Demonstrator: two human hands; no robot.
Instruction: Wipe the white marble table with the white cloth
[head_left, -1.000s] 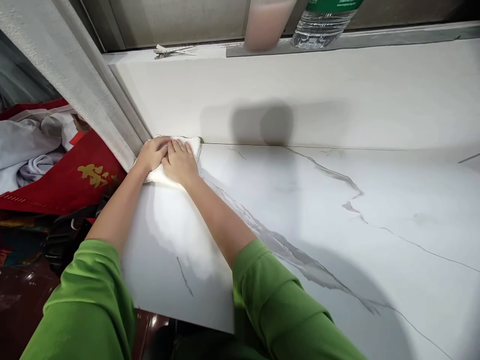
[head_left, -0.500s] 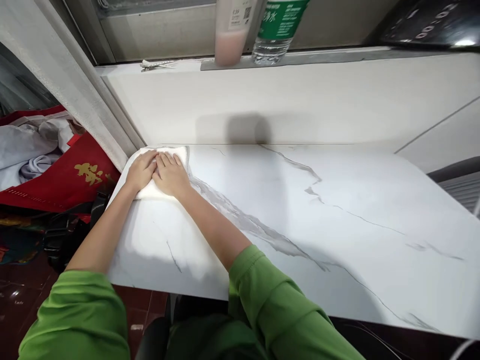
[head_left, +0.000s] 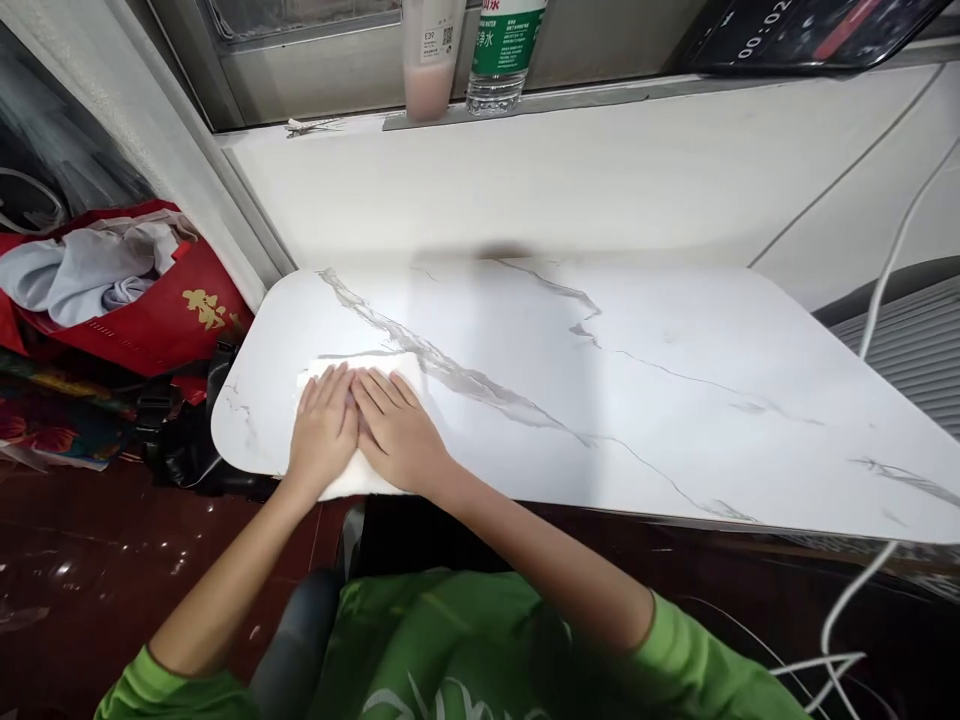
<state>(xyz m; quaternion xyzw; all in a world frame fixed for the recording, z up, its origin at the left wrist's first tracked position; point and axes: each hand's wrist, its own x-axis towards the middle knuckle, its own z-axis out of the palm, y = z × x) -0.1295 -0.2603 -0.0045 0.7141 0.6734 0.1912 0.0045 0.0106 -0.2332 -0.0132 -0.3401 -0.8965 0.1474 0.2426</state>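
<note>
A folded white cloth [head_left: 352, 485] lies flat on the white marble-patterned table [head_left: 675, 420], at its front edge toward the left. My left hand [head_left: 326, 425] presses flat on the cloth with its fingers stretched forward. Beside it, my right hand [head_left: 399, 430] also rests flat on the cloth, fingers extended and angled to the left. The two hands touch near the fingertips, and neither is curled round the cloth. Parts of the cloth are hidden under the palms.
On the ledge behind stand a pink-filled bottle [head_left: 430, 75], a water bottle [head_left: 501, 60] and a phone [head_left: 802, 35] showing a timer; a small clip [head_left: 311, 127] lies there too. A red bag [head_left: 172, 310] with clothes is at left. A white cable [head_left: 885, 280] hangs at right.
Both hands and the cloth have moved from the table's back left corner toward me and slightly right, to the front edge. My view has also shifted.
</note>
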